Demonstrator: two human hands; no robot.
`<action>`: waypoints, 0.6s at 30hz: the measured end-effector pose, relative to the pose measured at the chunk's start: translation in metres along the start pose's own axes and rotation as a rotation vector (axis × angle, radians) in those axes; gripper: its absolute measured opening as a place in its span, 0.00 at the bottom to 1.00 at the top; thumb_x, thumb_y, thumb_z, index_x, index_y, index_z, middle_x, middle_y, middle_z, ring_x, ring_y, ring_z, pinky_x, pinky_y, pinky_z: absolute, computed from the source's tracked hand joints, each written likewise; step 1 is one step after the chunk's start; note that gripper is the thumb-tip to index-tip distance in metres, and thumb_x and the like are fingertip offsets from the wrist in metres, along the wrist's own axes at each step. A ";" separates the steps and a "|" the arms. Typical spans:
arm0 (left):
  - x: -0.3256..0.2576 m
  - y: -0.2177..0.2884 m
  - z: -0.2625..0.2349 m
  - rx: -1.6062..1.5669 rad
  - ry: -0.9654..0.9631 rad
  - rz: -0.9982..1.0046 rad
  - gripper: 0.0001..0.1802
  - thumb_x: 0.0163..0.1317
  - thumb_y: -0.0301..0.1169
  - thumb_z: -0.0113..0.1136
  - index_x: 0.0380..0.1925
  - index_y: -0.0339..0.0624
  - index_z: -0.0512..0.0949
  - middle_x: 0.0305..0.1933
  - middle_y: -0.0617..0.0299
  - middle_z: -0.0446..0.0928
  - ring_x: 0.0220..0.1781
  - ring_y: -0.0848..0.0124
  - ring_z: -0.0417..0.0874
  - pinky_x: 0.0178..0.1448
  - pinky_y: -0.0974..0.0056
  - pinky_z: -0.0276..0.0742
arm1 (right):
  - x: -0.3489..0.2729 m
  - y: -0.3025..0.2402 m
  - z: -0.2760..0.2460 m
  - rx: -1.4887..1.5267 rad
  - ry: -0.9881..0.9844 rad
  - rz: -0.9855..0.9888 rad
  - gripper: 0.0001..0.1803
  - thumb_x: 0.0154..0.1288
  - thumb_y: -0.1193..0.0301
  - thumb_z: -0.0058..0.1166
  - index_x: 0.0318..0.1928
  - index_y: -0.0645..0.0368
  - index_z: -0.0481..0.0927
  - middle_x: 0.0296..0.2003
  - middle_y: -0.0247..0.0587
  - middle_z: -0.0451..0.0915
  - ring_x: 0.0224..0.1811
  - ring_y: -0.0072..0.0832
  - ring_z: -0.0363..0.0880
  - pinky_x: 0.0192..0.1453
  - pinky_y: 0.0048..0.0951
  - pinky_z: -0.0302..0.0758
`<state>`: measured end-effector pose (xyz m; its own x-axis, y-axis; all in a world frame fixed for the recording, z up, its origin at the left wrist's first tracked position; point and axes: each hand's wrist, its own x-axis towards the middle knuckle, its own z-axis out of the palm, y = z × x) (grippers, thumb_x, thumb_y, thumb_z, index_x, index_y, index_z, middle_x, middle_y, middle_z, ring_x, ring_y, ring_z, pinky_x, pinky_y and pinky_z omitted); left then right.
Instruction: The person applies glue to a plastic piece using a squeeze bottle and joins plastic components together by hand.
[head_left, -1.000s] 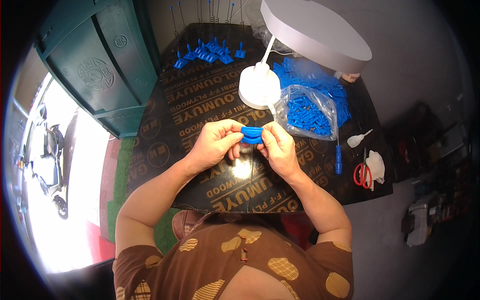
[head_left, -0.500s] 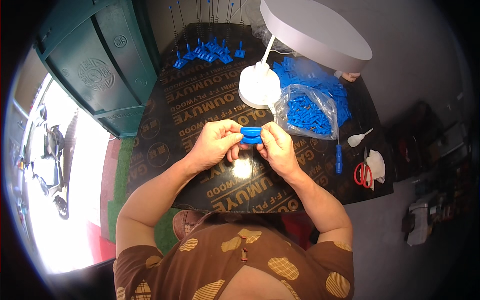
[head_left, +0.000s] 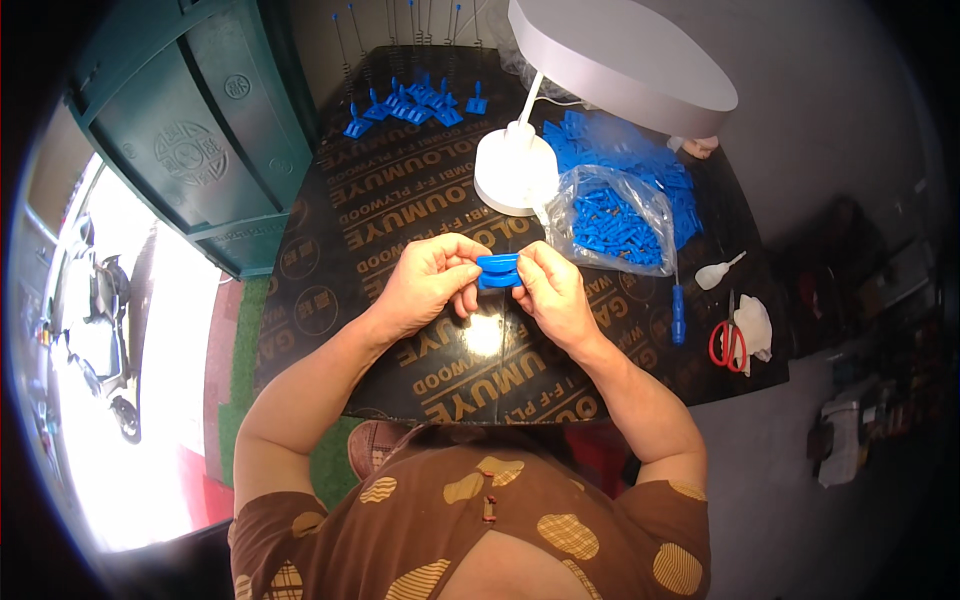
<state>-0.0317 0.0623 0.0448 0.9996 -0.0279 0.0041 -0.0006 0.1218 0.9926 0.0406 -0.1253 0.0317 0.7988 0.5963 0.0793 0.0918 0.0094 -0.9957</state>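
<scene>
A small blue plastic piece (head_left: 498, 270) with a curved, ridged shape is held over the table's middle. Its left end is pinched by the thumb and fingers of my left hand (head_left: 432, 285). On the other end, my right hand (head_left: 552, 296) grips it the same way. Part of the piece is covered by my fingertips, so its exact kind stays unclear. Beyond my right hand, a clear plastic bag (head_left: 652, 212) holds many small blue parts. Behind the bag lies a heap of flat blue plastic pieces (head_left: 620, 150).
A white lamp (head_left: 515, 170) stands beyond my hands, its wide head overhanging the heap. Blue stands with springy wires (head_left: 410, 102) are at the far left. On the right lie a blue-handled screwdriver (head_left: 678, 315), red scissors (head_left: 727, 346), a white nozzle bottle (head_left: 713, 274) and crumpled tissue (head_left: 754, 330).
The blue piece has tilted very slightly between my fingers. Both hands keep their grip and almost the same place; the whole view has shifted a little.
</scene>
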 end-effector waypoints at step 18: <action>0.002 -0.001 0.000 0.050 0.076 -0.023 0.11 0.64 0.22 0.57 0.45 0.29 0.74 0.32 0.58 0.78 0.26 0.78 0.79 0.29 0.75 0.78 | 0.002 0.003 -0.003 0.090 -0.025 0.099 0.11 0.75 0.67 0.44 0.37 0.61 0.73 0.22 0.28 0.72 0.21 0.11 0.67 0.24 0.15 0.66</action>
<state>-0.0298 0.0625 0.0442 0.9986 0.0455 -0.0266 0.0233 0.0723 0.9971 0.0442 -0.1260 0.0292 0.7861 0.6178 -0.0201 -0.0419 0.0208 -0.9989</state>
